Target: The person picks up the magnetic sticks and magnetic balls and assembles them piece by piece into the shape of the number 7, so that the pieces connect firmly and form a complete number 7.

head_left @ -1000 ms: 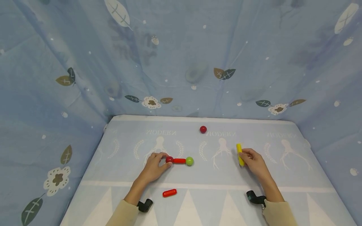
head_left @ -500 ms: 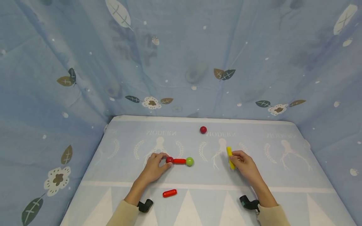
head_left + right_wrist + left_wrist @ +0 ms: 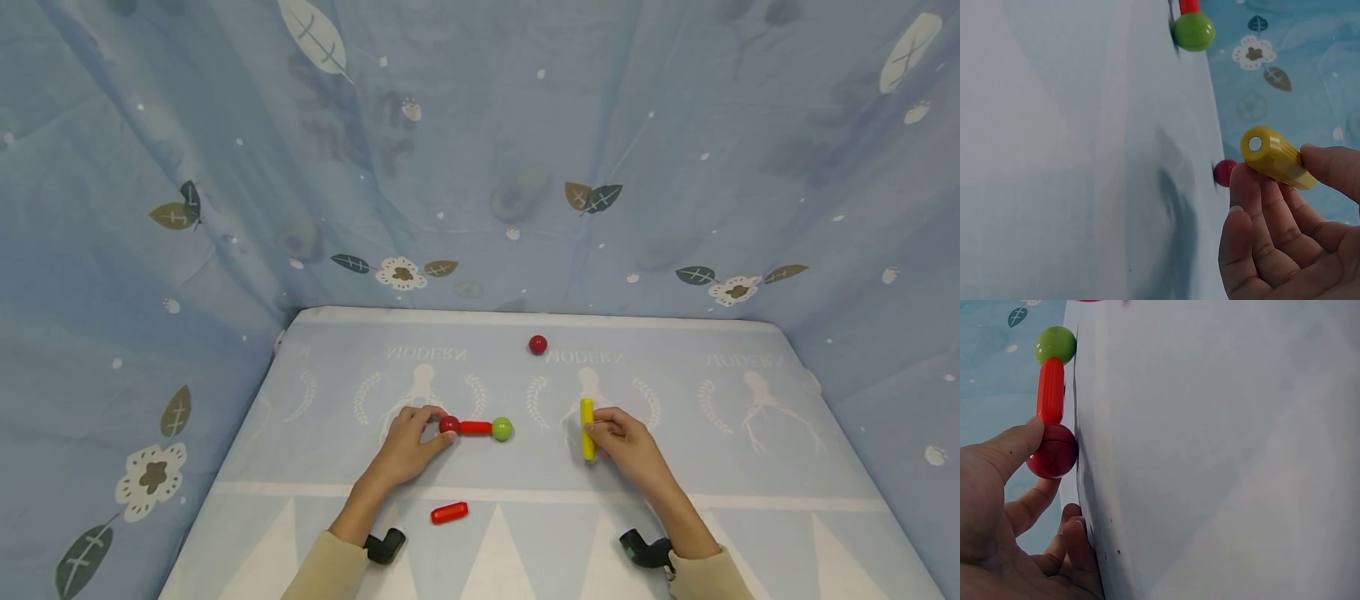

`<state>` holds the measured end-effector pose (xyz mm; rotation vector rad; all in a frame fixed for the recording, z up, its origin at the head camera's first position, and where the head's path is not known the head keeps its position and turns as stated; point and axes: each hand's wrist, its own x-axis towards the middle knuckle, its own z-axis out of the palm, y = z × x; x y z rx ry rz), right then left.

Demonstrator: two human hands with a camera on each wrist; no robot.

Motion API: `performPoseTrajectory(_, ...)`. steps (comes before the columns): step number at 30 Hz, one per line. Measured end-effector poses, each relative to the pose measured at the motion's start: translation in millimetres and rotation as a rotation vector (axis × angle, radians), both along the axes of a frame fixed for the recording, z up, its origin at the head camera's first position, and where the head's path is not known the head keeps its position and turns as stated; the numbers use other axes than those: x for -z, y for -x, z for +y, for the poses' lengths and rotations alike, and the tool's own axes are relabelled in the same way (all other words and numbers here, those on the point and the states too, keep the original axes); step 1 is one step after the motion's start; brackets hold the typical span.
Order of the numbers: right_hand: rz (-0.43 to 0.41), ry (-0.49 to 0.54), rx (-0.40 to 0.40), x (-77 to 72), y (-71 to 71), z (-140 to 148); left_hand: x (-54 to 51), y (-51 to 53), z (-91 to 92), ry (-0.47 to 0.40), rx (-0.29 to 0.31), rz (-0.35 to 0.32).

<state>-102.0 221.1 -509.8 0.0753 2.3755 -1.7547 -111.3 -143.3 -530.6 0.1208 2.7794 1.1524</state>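
Note:
My left hand pinches a dark red ball between thumb and fingers. A red rod joins that ball to a green ball, the three in one line on the table. Over the table, to the right of the green ball, my right hand holds a yellow rod between thumb and fingertips. In the right wrist view the yellow rod shows a round silvery spot on its end.
A loose red ball lies near the table's far edge. Another red rod lies closer to me, right of my left wrist. Patterned blue cloth hangs behind the table and along both sides.
My right hand has moved left with the yellow rod, which now stands closer to the green ball and is turned a little. My left hand and the joined pieces have stayed in place.

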Motion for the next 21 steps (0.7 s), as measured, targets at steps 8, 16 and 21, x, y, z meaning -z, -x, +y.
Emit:
performPoseTrajectory(8,0.014,0.038,-0.05,3.6,-2.7,-10,1.3,1.2,-0.2,-0.004,0.01,0.01)
performPoseTrajectory(16,0.002,0.094,-0.08,6.5,-6.9,-21,2.0,-0.1,-1.3,-0.005,0.005,0.014)
performPoseTrajectory(21,-0.01,0.114,-0.092,7.3,-7.3,-29,1.8,-0.1,-1.5,-0.009,0.011,0.025)
